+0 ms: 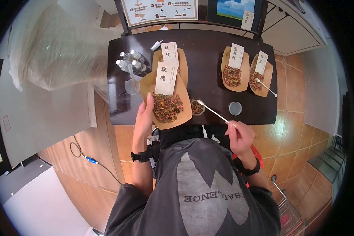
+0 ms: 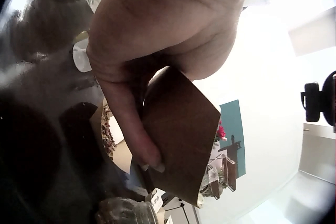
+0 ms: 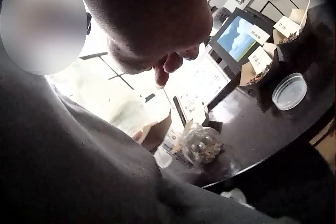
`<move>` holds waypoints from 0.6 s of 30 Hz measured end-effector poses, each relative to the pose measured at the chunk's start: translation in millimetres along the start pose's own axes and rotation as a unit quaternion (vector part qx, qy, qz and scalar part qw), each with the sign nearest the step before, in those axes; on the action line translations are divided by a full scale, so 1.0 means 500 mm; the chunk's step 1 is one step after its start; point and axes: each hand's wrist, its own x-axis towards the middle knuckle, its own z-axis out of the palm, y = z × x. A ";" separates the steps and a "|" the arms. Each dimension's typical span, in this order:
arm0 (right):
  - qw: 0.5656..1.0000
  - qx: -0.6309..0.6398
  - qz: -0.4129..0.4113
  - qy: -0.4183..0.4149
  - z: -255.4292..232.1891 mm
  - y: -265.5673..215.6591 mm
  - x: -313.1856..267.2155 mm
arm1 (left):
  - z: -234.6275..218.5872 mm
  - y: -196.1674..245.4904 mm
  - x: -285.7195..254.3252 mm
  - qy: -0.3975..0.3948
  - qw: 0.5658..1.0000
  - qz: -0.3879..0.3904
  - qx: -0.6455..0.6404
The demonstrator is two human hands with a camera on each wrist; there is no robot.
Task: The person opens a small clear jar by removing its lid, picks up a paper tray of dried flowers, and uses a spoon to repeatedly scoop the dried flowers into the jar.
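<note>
My left hand (image 1: 144, 117) grips the left side of a brown paper tray (image 1: 147, 83), its thumb over the rim. Reddish dried flowers (image 1: 167, 107) fill the tray's near half, and a white label card (image 1: 166, 78) stands at its back. In the left wrist view the fingers (image 2: 137, 134) lie along the tray's brown outside. My right hand (image 1: 240, 137) pinches the handle of a small white spoon (image 1: 216, 113). The spoon's head is at the rim of a small glass jar (image 3: 202, 148) with dried bits inside, right beside the tray.
A round clear lid (image 1: 235, 108) lies right of the jar. Another labelled tray (image 1: 183, 59) stands behind the held one. Two more filled trays (image 1: 246, 70) are at the right, one with a white spoon (image 1: 268, 88). Several small bottles (image 1: 133, 59) and a clear scoop-like cup (image 1: 132, 86) are at the left.
</note>
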 end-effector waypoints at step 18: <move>0.985 0.135 0.075 -0.083 0.030 -0.030 0.051 | 0.039 -0.006 -0.007 -0.069 0.997 -0.002 0.020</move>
